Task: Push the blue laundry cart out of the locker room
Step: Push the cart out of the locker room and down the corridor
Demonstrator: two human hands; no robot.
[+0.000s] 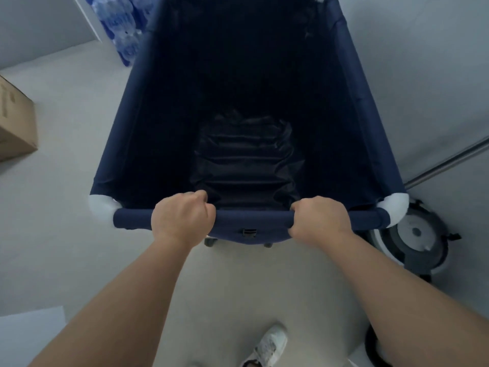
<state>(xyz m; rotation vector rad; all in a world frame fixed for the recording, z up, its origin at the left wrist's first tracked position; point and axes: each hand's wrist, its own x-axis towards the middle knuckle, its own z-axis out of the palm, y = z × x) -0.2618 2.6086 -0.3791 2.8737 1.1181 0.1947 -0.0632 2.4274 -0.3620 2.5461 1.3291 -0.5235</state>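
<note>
— Gripping what?
— Both the left hand (182, 221) and right hand (318, 221) have fingers curled tight round the near rim of the blue cart (352, 107), stretching toward 12 o'clock
— Beside it?
— Cardboard box (16, 123) at 9 o'clock

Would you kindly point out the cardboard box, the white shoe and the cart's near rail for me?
cardboard box (16, 123): head view, on its brown side face.
white shoe (267, 347): head view, on its upper.
cart's near rail (251, 217): head view, on the blue sleeve between the hands.
</note>
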